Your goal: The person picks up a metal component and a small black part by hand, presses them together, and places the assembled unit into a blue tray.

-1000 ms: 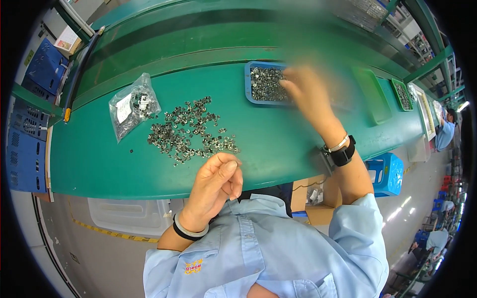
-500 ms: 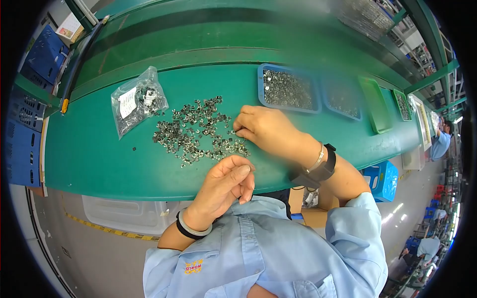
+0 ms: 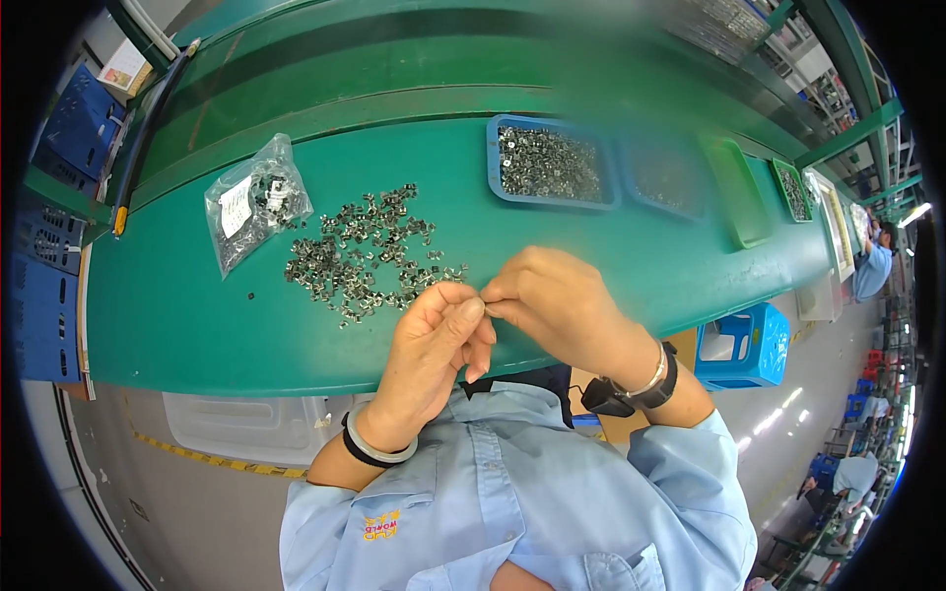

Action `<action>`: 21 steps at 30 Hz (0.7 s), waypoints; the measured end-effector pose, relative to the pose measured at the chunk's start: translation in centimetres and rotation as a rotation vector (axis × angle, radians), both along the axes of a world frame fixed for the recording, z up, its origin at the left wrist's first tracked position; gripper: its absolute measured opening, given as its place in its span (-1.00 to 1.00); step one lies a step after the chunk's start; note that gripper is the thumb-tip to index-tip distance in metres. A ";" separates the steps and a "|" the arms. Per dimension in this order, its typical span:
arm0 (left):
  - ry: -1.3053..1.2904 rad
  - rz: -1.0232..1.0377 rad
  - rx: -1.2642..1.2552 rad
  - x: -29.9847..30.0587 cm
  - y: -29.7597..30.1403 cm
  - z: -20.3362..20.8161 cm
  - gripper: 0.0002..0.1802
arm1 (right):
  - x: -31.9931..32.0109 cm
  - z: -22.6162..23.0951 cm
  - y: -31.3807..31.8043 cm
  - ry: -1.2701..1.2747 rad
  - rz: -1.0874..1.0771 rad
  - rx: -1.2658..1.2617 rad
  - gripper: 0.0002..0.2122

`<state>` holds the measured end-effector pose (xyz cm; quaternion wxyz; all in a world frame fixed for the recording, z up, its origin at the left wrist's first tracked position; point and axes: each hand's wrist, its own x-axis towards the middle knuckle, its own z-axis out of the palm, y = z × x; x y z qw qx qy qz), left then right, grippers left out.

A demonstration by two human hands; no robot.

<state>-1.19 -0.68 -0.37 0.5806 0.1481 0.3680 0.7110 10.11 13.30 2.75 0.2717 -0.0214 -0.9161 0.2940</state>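
My left hand (image 3: 434, 340) is raised over the near edge of the green table, thumb and fingers pinched together. Against its fingertips my right hand (image 3: 554, 295) brings its own pinched thumb and forefinger. Whatever lies between the fingertips is too small and covered to make out. Just beyond my left hand spreads a loose pile of small metal parts (image 3: 360, 251), shiny and dark, bent like little clips. A clear plastic bag (image 3: 258, 202) with a white label and more such parts lies to the left of the pile.
A blue tray (image 3: 552, 202) full of small metal parts stands at the back. Right of it are a second blue tray (image 3: 665, 202), blurred, a green tray (image 3: 739, 197) and a smaller green tray (image 3: 791, 190). A blue stool (image 3: 744, 347) stands below the table's right side.
My right hand has drawn back from the pile's right edge to meet my left fingertips. My left hand stays nearly in place. The view has shifted slightly.
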 end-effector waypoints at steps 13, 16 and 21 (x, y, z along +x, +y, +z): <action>-0.014 -0.031 0.077 1.1 0.6 0.0 -0.83 | 1.7 -1.4 -0.9 0.108 -0.079 -0.163 -0.81; -0.031 -0.047 0.091 1.1 0.7 -0.4 -0.85 | 1.9 -1.5 -1.1 0.121 -0.081 -0.179 -0.81; -0.160 -0.057 0.143 1.6 0.6 -1.2 -0.85 | 2.3 -2.1 -1.8 0.139 -0.100 -0.217 -0.81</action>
